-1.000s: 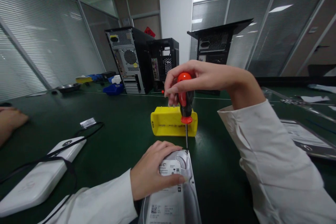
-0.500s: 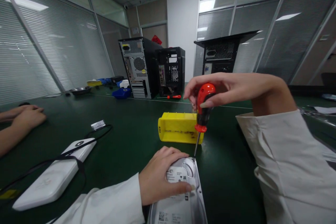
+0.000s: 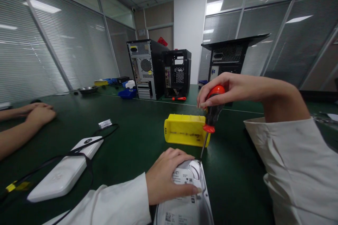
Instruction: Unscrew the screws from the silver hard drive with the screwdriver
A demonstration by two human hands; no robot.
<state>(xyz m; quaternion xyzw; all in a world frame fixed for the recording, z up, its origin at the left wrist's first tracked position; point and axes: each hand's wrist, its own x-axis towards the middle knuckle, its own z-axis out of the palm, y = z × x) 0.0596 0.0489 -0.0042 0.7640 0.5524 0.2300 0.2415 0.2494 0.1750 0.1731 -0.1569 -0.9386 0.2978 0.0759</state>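
A silver hard drive point(image 3: 182, 207) with a white label lies on the green table in front of me. My left hand point(image 3: 170, 179) grips it from the left, fingers over its far edge and thumb across the label. In my right hand point(image 3: 224, 91) is a red and black screwdriver point(image 3: 210, 128), held by its handle. Its shaft slants down, and the tip meets the drive's far right corner; a screw under it is too small to make out. Just beyond the drive stands a yellow plastic bin point(image 3: 185, 135), its open side towards me, small dark bits inside.
On the left lies a white power bank point(image 3: 66, 175) with a black cable over it. Another person's hands point(image 3: 39, 114) rest at the far left. Computer cases point(image 3: 145, 70) stand behind, with a second screwdriver point(image 3: 179, 98) and a blue bin point(image 3: 127, 93) near them.
The whole view has shifted slightly, so things sit further right. My right hand has turned on the screwdriver handle, its fingers now further round it. The left hand keeps its grip.
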